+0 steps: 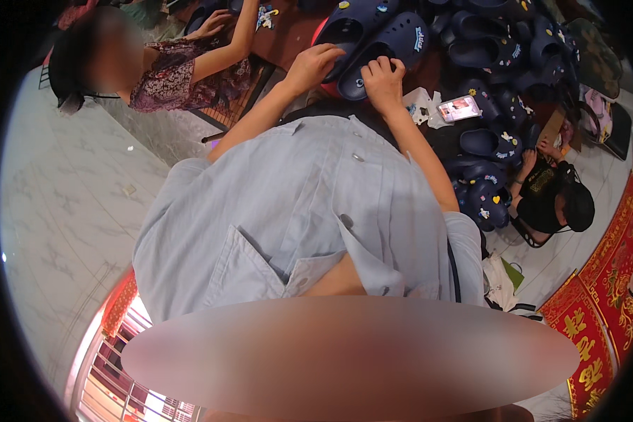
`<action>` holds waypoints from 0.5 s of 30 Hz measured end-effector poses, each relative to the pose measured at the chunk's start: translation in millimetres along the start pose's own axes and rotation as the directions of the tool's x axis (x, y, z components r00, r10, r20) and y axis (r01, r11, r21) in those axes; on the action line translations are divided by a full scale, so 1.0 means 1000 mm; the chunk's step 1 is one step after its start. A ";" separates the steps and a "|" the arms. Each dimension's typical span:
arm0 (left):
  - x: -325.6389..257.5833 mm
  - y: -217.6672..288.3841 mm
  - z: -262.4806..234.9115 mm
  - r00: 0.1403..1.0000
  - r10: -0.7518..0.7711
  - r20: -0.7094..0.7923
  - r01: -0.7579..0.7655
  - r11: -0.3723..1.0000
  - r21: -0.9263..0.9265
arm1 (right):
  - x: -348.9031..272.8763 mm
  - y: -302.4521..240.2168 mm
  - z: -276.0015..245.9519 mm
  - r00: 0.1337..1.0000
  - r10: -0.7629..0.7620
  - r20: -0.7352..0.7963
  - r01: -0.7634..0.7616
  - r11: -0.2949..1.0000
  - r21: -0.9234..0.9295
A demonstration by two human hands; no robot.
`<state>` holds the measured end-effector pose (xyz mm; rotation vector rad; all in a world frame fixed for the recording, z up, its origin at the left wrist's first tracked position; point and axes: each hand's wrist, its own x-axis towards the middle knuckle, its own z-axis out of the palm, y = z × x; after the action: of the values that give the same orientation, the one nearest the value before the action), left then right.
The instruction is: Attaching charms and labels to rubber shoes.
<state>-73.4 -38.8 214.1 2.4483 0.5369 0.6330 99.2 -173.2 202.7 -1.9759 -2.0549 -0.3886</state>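
Two navy blue clogs with charms lie side by side in front of me, the left clog [343,34] and the right clog [401,41]. My left hand [315,67] is closed at the heel end of the left clog, its fingertips on the edge. Over the heel end of the right clog, my right hand [382,83] is curled, with bent fingers and knuckles up. A small round charm shows beside its fingers, and a light blue charm sits near the toe. Whatever lies under the right fingertips is hidden.
Many navy clogs [485,53] with charms are heaped to my right. A lit phone [460,108] lies beside white paper [422,105]. One person [165,81] works at the left, another [552,190] at the right. Something red [321,29] edges the left clog.
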 end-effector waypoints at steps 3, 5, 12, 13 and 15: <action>0.001 0.000 0.000 1.000 0.016 -0.004 -0.016 1.000 0.010 | -0.003 0.004 -0.007 0.992 0.000 -0.126 0.017 0.991 0.135; 0.001 -0.002 0.002 1.000 0.023 -0.010 -0.023 0.999 0.022 | -0.002 0.008 -0.020 0.957 0.225 -0.183 -0.139 0.910 0.392; 0.024 0.007 0.021 0.972 0.232 0.047 -0.236 0.956 0.173 | 0.017 0.088 -0.016 0.778 0.589 -0.219 -0.388 0.724 0.570; 0.032 0.006 0.027 0.956 0.290 0.039 -0.292 0.932 0.213 | 0.023 0.100 -0.010 0.768 0.607 -0.203 -0.414 0.714 0.564; 0.039 0.004 0.041 0.957 0.287 0.052 -0.291 0.927 0.239 | 0.033 0.121 0.005 0.789 0.570 -0.228 -0.424 0.774 0.471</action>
<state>-19.0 -39.9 198.8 2.7942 0.2591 0.6987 218.4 -136.0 211.1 -1.9227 -1.1862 -0.1736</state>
